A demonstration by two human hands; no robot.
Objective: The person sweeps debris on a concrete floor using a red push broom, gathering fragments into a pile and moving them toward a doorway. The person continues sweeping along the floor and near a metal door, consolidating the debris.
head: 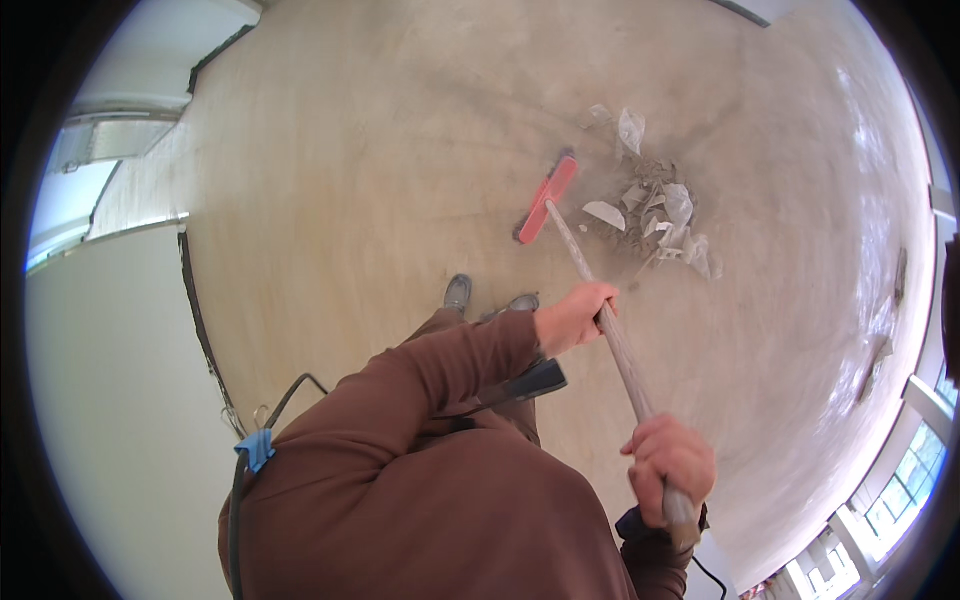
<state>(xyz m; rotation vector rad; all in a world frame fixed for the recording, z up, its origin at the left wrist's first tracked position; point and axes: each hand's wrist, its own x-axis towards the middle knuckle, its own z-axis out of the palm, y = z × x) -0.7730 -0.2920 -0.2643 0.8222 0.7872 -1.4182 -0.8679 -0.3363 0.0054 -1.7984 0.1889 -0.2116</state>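
A push broom with a pink head (550, 196) and a long, worn handle (628, 364) slants across the view before me. My left hand (577, 319) grips the handle about midway. Near the top end, my right hand (671, 461) is wrapped around it, slightly blurred. The broom's dark bristles face the floor, just left of a pile of debris (660, 206). In that heap lie grey dust, broken pale pieces and crumpled clear plastic (679, 204). A white fragment (604, 215) rests between the broom head and the pile, and another plastic scrap (631, 129) lies beyond.
Bare, smudged floor (337, 187) spreads around my shoes (458, 291). A white wall (112, 360) with a dark base edge stands at left, below a doorway. Windows (907, 472) line the right side. A black cable (238, 510) is clipped at my left shoulder.
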